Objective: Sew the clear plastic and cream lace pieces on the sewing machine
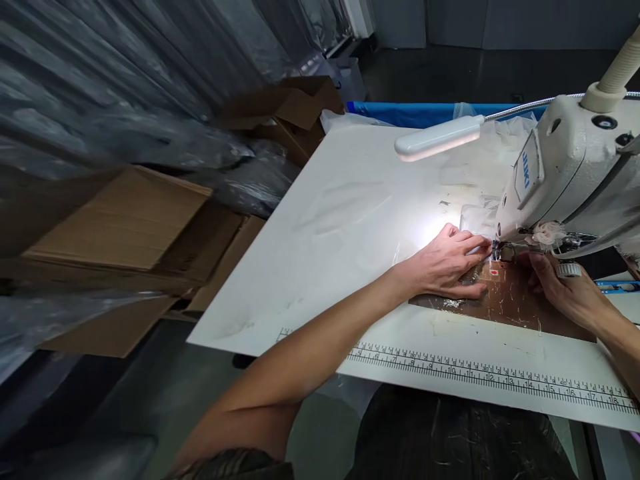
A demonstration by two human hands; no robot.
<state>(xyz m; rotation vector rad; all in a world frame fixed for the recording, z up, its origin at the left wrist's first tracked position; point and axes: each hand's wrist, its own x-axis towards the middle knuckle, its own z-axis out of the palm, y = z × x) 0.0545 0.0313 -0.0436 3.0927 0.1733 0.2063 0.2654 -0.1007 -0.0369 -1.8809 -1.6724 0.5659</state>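
Pale, sheer material (475,219) lies on the desk (310,253) just beside the presser foot (496,251) of the sewing machine (560,160). The left hand (447,264) bends its fingers close to the foot; whether its grip pinches the material, I cannot tell, nor for the partly hidden right hand (555,287). Light, flat guiding with fingertips clear of the foot seems best.

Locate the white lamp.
The white lamp hangs over the tabletop, upper right in the head view, left of the sewing machine and beyond the left hand.
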